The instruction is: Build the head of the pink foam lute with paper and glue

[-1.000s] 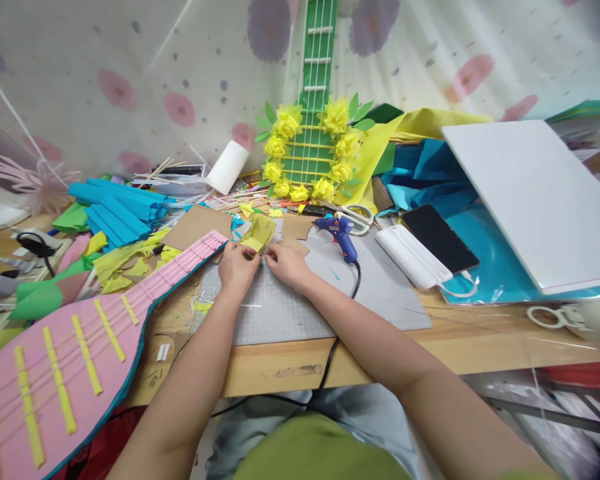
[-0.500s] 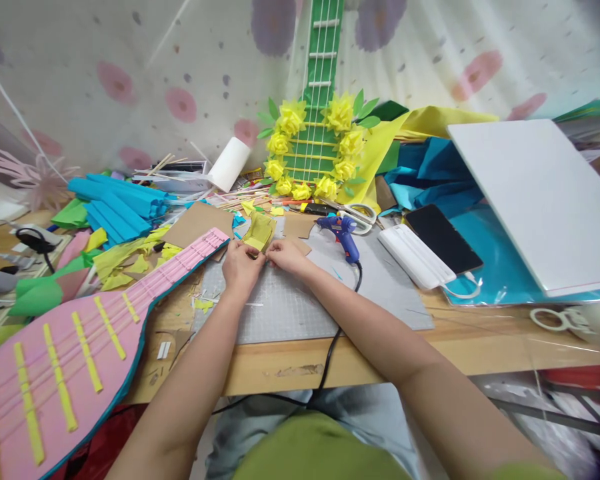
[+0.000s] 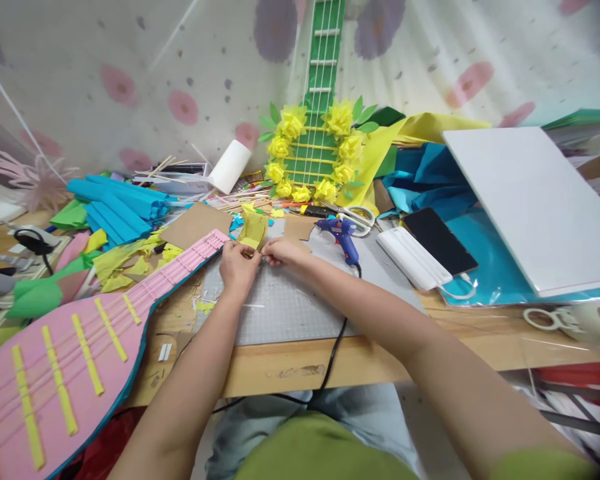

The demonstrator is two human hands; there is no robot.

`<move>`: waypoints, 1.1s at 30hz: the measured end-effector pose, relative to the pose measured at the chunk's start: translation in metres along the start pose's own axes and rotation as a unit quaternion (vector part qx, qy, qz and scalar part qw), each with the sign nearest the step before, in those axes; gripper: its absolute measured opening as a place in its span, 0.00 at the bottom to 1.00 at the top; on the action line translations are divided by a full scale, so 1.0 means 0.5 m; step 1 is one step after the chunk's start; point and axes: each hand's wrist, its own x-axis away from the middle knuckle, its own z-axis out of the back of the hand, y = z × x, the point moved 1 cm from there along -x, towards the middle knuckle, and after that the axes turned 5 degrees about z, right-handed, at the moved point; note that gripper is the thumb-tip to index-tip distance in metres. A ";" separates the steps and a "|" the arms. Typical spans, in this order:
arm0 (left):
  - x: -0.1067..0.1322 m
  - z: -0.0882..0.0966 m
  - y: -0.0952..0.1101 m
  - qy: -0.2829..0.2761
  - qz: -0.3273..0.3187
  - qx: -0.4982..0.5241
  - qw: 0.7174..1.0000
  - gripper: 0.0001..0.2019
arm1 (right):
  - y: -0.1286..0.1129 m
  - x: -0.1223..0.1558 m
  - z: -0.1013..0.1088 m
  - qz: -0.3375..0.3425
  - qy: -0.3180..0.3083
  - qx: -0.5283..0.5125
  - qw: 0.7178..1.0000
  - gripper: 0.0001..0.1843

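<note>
Yellow paper [image 3: 253, 227] is standing just on the far side of the fingers, over the far part of the grey mat [image 3: 280, 313]; it is leaning further left than half a second ago; the left hand [image 3: 237, 268] is keeping its fingers together at the paper's near edge, seemingly clamping it; the right hand [image 3: 283, 252] is pinching its fingertips together just beside the left's, though whether anything is lying between them I cannot tell; the right elbow is swinging outward to the right, while the left arm is staying almost as it was; this is probably giving the right fingers a new angle on the same small spot; the glue gun [image 3: 343, 235] is lying untouched on the right, the pink instrument [image 3: 83, 337] is resting on the left, and neither is visibly shifting.
</note>
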 end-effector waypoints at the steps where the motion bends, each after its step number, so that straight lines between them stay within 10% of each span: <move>1: -0.001 0.000 -0.001 -0.001 0.000 0.000 1.000 0.03 | -0.001 0.001 0.002 0.009 0.005 0.018 1.000 0.08; 7: -0.003 -0.003 -0.003 -0.006 0.004 0.012 1.000 0.04 | -0.002 0.038 0.005 0.234 0.053 0.326 0.915 0.12; 13: -0.003 -0.005 -0.003 -0.004 0.001 0.020 1.000 0.02 | 0.006 0.003 0.001 0.056 0.035 0.093 0.994 0.09; 17: -0.005 -0.005 -0.004 -0.001 -0.003 0.013 1.000 0.03 | 0.005 -0.012 0.002 0.019 -0.007 0.038 0.999 0.08; 24: -0.008 -0.006 -0.009 0.001 -0.002 0.006 1.000 0.04 | 0.001 0.026 0.005 0.268 0.044 0.341 0.900 0.10; 29: -0.006 -0.003 -0.004 0.011 -0.002 0.021 1.000 0.03 | -0.009 0.005 0.006 0.063 0.021 0.097 0.993 0.07; 33: -0.008 -0.001 -0.003 0.011 0.005 0.021 1.000 0.02 | -0.015 -0.001 0.007 0.031 0.004 0.056 0.998 0.07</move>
